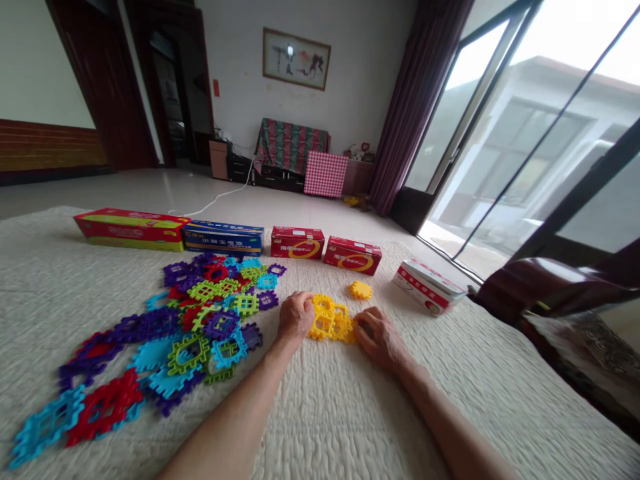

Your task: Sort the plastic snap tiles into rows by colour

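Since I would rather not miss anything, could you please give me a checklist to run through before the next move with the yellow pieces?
1. Left hand at the yellow pieces: ok, on their left side.
2. Right hand at them: ok, on their right side.
3. Yellow pieces all together: not ok, a loose yellow piece lies apart, farther out.
4. Yellow pieces fully interlocked: cannot tell, too small to see.
5. Mixed-colour pile apart from the hands: ok, to their left.
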### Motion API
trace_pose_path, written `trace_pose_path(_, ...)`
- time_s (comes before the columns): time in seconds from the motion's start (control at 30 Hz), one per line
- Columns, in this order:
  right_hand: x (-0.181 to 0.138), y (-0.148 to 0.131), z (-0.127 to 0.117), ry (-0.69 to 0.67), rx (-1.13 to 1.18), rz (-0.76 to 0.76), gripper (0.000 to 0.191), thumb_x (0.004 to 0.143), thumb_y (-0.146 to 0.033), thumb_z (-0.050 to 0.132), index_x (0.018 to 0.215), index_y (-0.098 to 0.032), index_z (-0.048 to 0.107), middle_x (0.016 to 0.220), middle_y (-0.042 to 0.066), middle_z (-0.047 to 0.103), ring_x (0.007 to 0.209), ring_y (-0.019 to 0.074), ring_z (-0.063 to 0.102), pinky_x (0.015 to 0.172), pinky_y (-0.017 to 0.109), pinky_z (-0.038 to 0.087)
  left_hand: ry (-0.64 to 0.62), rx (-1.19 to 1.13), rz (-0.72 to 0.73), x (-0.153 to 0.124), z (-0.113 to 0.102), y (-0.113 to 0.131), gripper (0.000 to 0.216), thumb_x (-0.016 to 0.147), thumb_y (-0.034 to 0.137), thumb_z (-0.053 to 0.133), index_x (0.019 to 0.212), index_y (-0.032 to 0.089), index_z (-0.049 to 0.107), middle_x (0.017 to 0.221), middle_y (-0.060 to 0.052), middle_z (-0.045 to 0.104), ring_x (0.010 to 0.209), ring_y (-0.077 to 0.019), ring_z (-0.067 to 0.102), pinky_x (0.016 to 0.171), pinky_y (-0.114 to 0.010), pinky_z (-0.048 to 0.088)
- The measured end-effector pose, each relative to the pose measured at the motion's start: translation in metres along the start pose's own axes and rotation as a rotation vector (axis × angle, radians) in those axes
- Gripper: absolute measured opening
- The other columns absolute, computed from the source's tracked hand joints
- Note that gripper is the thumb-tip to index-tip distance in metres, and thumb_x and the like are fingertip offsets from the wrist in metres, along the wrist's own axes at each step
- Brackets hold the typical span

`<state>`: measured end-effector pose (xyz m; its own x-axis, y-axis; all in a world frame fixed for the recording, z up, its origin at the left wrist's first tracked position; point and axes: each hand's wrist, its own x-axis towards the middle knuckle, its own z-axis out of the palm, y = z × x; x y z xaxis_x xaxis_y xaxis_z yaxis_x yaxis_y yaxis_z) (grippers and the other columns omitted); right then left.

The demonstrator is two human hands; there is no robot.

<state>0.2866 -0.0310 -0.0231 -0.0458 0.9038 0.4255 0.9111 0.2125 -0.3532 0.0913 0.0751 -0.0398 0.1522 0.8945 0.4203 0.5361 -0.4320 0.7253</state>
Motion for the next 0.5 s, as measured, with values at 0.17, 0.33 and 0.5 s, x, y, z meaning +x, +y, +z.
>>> trace_pose_path(0.17,0.000,0.002,0.001,0.057,0.110,0.060,0.007,0.077,-0.021,0.051,0.078,-0.019,0.057,0.082,0.005,0.059,0.075,0.0179,0.056,0.071,0.032,0.047,0.009,-0.002,0.012,0.000,0.002,-0.002,0.032,0.077,0.011,0.043,0.090,0.017,0.072,0.096,-0.006,0.072,0.092,-0.0180,0.065,0.089,-0.028,0.047)
trace_pose_path(0.33,0.001,0.023,-0.006,0.266,0.295,0.210,0.010,0.081,-0.028,0.048,0.085,-0.021,0.054,0.078,0.003,0.060,0.069,0.0165,0.057,0.061,0.028,0.048,-0.007,0.017,-0.007,0.000,0.003,-0.003,0.032,0.077,0.011,0.043,0.090,0.018,0.072,0.096,-0.005,0.072,0.092,-0.0171,0.065,0.088,-0.027,0.047)
trace_pose_path(0.5,-0.003,0.039,-0.022,0.041,0.157,0.055,0.018,0.066,-0.014,0.050,0.082,-0.021,0.054,0.103,0.009,0.063,0.089,0.0212,0.060,0.078,0.037,0.049,-0.005,0.029,-0.004,0.000,0.002,-0.001,0.031,0.078,0.011,0.044,0.090,0.019,0.071,0.095,-0.005,0.072,0.091,-0.0166,0.065,0.087,-0.026,0.047)
